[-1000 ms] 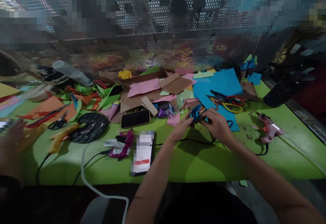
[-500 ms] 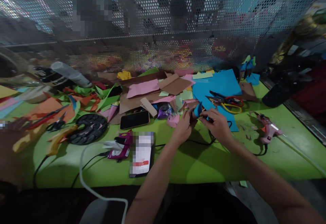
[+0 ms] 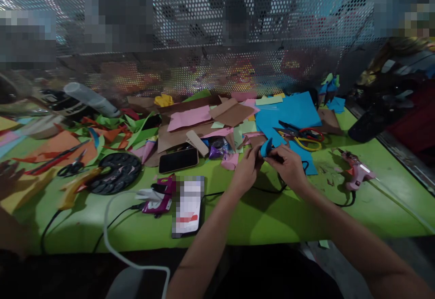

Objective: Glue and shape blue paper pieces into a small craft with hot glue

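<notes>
Both my hands meet over the green table (image 3: 258, 219), just right of centre. My left hand (image 3: 246, 172) and my right hand (image 3: 287, 166) are closed around a small blue paper piece (image 3: 266, 147), which sticks up between the fingertips. A black cord runs under my hands across the table. Behind them lies a large blue paper sheet (image 3: 292, 111) with red and yellow scissors (image 3: 306, 137) on it. What else the fingers hold is hidden.
A pink glue gun (image 3: 356, 172) lies at right. Two phones (image 3: 179, 159) (image 3: 188, 206), a purple glue gun (image 3: 159, 197) and a black round tray (image 3: 115, 172) sit left of centre. Paper scraps and black scissors (image 3: 70, 168) cover the back and left. Another person's hand (image 3: 8, 176) shows at far left.
The blue piece, a curled loop a second ago, now stands pinched upright between my fingers. My left hand closed in on it. The person's hand at left shifted.
</notes>
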The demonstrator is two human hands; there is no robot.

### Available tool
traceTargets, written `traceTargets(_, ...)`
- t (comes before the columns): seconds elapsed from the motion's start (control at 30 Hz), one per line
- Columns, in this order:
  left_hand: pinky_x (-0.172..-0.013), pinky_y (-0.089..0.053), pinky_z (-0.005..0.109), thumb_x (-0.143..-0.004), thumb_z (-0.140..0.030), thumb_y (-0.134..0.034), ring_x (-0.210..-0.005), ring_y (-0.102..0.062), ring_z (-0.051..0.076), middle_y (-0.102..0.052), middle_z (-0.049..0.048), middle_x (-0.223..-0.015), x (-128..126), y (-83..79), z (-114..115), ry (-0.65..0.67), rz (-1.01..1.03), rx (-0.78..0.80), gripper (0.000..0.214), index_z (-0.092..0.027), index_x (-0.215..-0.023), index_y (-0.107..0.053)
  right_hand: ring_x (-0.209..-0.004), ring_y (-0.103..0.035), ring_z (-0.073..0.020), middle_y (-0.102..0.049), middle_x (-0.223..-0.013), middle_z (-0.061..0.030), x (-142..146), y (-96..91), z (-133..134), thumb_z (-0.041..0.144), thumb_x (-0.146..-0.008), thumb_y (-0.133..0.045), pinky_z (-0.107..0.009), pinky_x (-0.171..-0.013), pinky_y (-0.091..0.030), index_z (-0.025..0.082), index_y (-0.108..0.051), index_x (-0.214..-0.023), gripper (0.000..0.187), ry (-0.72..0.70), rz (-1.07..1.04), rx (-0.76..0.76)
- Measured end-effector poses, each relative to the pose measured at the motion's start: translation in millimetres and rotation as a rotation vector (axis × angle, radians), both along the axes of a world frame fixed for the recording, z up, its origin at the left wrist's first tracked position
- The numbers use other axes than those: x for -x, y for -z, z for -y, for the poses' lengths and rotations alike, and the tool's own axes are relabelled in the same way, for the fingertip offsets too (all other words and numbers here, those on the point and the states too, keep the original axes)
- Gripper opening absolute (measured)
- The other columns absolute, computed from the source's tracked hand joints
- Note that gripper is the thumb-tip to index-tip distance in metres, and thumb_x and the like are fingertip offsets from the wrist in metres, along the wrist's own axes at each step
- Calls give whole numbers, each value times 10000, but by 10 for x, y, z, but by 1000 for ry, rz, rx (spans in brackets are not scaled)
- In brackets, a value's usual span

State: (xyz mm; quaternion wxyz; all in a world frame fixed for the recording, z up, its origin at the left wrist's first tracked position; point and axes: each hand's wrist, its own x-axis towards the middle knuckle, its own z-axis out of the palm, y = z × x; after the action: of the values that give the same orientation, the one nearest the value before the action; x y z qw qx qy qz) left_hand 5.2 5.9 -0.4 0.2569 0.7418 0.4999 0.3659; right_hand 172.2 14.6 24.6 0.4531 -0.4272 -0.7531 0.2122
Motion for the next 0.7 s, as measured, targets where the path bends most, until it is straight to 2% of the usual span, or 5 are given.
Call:
traceTargets(0.17, -1133, -332, 483, -921, -249, -470, -1327, -441, 294, -480, 147, -1387, -3, -4, 15, 30, 73, 65, 564, -213, -1472, -351, -714, -577, -181, -635, -775, -30, 15, 12, 11, 277, -867, -652, -295, -643, -471, 210, -657, -786, 105, -7, -15, 3)
traceTargets(0.33, -1181, -262, 447, -937, -306, -429, -1376, -389, 261, -464, 95, -1463, 27, 8, 42, 129, 263, 121, 534, -217, -1460, -362, -714, -585, -185, -639, -773, -29, 12, 36, 3, 276, -863, -665, -296, -643, -474, 216, -661, -787, 97, -4, -5, -30)
traceTargets(0.47, -1179, -279, 425, -949, -360, -425, -1390, -386, 257, -448, 88, -1498, 35, 51, 23, 169, 415, 175, 513, -208, -1438, -395, -726, -597, -187, -642, -774, -30, 9, 52, 4, 268, -869, -663, -289, -635, -468, 217, -648, -788, 96, -16, 26, -56)
traceTargets(0.7, -1186, -274, 416, -947, -353, -436, -1393, -388, 251, -455, 85, -1500, 34, 56, 15, 175, 478, 204, 504, -200, -1427, -419, -743, -610, -187, -652, -790, -33, 21, 25, 28, 249, -876, -650, -291, -659, -482, 214, -638, -784, 99, -14, 29, -67)
